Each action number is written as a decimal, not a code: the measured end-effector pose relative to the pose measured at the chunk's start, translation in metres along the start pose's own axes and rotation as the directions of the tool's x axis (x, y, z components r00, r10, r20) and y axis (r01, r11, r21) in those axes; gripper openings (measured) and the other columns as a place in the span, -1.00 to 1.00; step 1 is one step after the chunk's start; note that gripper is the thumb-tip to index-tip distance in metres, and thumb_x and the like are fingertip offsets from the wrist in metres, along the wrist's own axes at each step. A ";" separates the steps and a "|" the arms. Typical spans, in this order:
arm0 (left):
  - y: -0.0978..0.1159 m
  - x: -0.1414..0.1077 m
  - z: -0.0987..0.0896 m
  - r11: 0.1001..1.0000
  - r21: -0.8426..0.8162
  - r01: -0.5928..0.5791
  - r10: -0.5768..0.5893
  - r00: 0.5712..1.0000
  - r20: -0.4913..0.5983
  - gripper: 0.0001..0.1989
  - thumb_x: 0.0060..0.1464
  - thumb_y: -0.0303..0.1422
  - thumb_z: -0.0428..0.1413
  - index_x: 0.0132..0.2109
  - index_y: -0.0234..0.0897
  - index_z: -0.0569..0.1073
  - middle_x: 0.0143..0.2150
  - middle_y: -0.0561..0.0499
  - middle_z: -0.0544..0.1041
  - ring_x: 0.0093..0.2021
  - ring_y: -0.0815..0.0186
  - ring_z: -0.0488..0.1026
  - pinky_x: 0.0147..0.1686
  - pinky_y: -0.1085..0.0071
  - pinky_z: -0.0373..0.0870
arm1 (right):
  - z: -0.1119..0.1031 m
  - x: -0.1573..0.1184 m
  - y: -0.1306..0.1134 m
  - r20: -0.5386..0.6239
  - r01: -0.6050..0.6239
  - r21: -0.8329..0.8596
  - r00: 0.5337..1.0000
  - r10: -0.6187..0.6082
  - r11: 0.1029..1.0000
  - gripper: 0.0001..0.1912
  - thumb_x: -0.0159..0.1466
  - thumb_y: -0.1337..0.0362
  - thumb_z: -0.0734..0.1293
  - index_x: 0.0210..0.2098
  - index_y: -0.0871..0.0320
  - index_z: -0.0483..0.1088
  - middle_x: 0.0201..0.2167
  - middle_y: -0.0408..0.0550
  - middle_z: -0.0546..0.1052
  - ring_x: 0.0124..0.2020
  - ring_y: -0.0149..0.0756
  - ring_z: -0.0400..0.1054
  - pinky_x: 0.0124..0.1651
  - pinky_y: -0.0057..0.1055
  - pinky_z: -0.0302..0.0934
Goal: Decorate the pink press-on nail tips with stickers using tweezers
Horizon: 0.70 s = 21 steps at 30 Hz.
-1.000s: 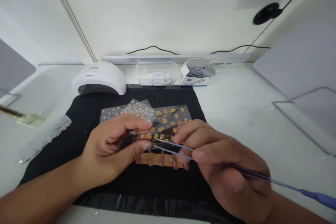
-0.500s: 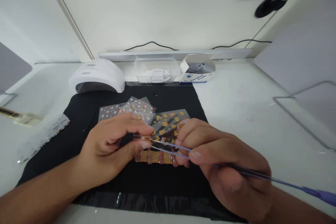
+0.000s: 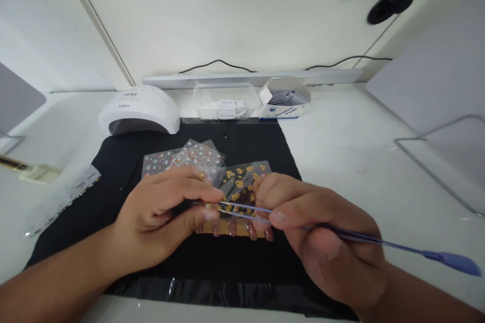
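Observation:
Between thumb and forefinger, my left hand (image 3: 162,212) pinches the left edge of a clear nail sticker sheet (image 3: 242,177) printed with yellow-orange motifs. My right hand (image 3: 329,237) is closed around purple tweezers (image 3: 401,247). The tweezers' tips are slightly apart and meet the sheet beside my left fingertips. Whether a sticker sits between them I cannot tell. Below the sheet, several glossy brownish-pink false nails (image 3: 251,231) stand along a tan strip (image 3: 223,227), partly hidden by the sheet and my fingers. More sticker sheets (image 3: 161,160) with white and orange motifs lie behind my left hand.
A black mat (image 3: 250,136) covers the middle of the white table. At its back are a white nail lamp (image 3: 142,106), a clear plastic tray (image 3: 200,103) of white packets and an alcohol pads box (image 3: 284,108). To the left lie a silvery sheet (image 3: 68,197) and a pale-ended bottle (image 3: 38,171).
The sticker sheet has come down slightly and tilted, with my left fingertips lower. My right hand has shifted a little left, and the tweezers' rear end has risen into fuller view.

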<state>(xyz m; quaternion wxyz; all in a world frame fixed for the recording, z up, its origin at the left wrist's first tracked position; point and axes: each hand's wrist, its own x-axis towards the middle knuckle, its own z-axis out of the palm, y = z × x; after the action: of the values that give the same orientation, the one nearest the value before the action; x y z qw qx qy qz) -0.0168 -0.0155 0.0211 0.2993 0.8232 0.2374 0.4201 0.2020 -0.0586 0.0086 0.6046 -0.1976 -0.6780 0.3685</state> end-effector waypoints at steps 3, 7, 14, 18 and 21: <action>0.000 0.000 0.000 1.000 -0.006 -0.011 0.011 1.000 0.017 -0.72 0.10 -0.54 0.20 -0.09 -0.08 0.56 -0.32 0.04 0.61 -0.33 0.33 0.54 -0.34 0.42 0.52 | 0.000 -0.001 0.000 -0.009 -0.021 0.016 1.000 0.021 1.000 -0.72 0.39 0.19 0.23 -0.09 0.11 0.54 -0.45 0.00 0.48 -0.45 -0.26 0.33 -0.38 -0.25 0.30; 0.001 0.001 -0.001 1.000 -0.023 -0.016 0.017 1.000 0.021 -0.75 0.10 -0.52 0.21 -0.10 -0.10 0.56 -0.33 0.03 0.61 -0.35 0.33 0.54 -0.37 0.44 0.52 | 0.000 -0.001 -0.003 -0.020 -0.031 0.033 0.999 0.032 0.999 -0.73 0.38 0.19 0.24 -0.11 0.10 0.55 -0.46 -0.01 0.50 -0.47 -0.27 0.33 -0.39 -0.26 0.30; 0.001 0.001 -0.001 1.000 -0.026 -0.011 0.012 0.999 0.040 -0.73 0.11 -0.52 0.20 -0.08 -0.09 0.54 -0.34 0.04 0.60 -0.35 0.34 0.53 -0.38 0.44 0.50 | 0.002 0.000 -0.004 -0.019 -0.032 0.047 0.999 0.033 0.998 -0.72 0.38 0.20 0.23 -0.10 0.12 0.56 -0.48 -0.01 0.50 -0.47 -0.26 0.34 -0.39 -0.26 0.30; 0.002 0.001 -0.001 1.000 -0.023 -0.008 0.009 1.000 0.027 -0.74 0.10 -0.53 0.21 -0.10 -0.10 0.56 -0.33 0.03 0.61 -0.35 0.32 0.54 -0.38 0.43 0.52 | 0.001 -0.001 -0.002 -0.035 -0.032 0.036 0.999 0.034 0.999 -0.72 0.38 0.19 0.23 -0.11 0.11 0.55 -0.46 -0.01 0.50 -0.47 -0.26 0.34 -0.39 -0.25 0.31; 0.002 0.001 -0.001 1.000 -0.029 -0.003 0.004 1.000 0.024 -0.77 0.10 -0.50 0.22 -0.11 -0.09 0.56 -0.35 0.03 0.60 -0.36 0.31 0.54 -0.42 0.43 0.50 | 0.001 0.000 -0.001 -0.022 -0.032 0.036 0.999 0.033 0.999 -0.73 0.37 0.19 0.24 -0.11 0.11 0.55 -0.46 -0.02 0.50 -0.47 -0.27 0.33 -0.40 -0.26 0.30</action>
<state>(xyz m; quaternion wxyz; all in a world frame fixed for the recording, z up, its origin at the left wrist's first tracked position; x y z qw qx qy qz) -0.0172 -0.0161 0.0234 0.3134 0.8242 0.2261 0.4140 0.2014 -0.0596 0.0091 0.6095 -0.2018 -0.6611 0.3882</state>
